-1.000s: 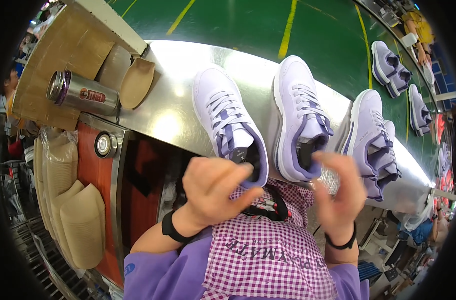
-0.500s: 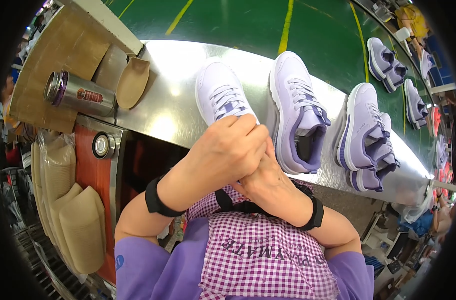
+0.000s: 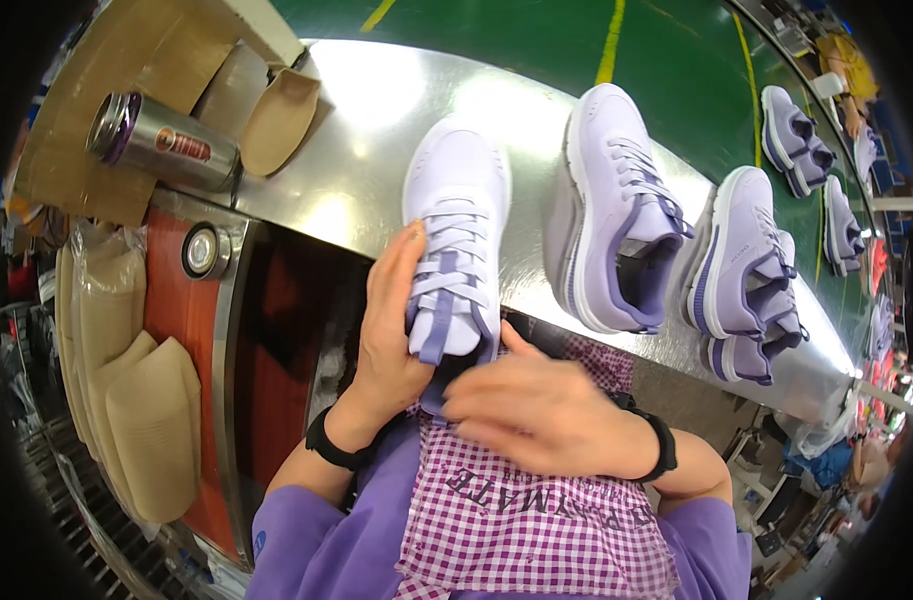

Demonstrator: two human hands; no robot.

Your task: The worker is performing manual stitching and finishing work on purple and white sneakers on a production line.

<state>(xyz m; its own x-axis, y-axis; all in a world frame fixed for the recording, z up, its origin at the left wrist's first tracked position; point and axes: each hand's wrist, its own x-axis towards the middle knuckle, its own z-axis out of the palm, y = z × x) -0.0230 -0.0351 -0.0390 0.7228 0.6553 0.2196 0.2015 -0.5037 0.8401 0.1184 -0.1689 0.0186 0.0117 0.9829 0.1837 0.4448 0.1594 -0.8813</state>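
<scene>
A pale lilac sneaker (image 3: 462, 190) with flat laces and a darker purple lining lies on the metal table, toe pointing away and heel over my apron. My left hand (image 3: 385, 325) is closed along its left side, fingers beside the laces. At the heel opening is my right hand (image 3: 547, 412), thumb apart and fingers stretched out, blurred by motion. Its fingertips hide part of the heel; whether they touch it I cannot tell. To the right stands another lilac sneaker (image 3: 617, 140), laced, its opening facing me.
More lilac sneakers (image 3: 742, 240) stand farther right on the metal table (image 3: 352, 190). Beyond runs a green surface (image 3: 517, 30) with yellow lines and other shoes. At left are a steel flask (image 3: 167, 145), a tan spoon-shaped piece (image 3: 280, 120), a round-topped container (image 3: 206, 250) and stacked beige forms (image 3: 157, 430).
My hands were together over the sneaker's heel end and have come apart. The left now grips its side; the right is at the heel. The sneaker's laces and opening now show.
</scene>
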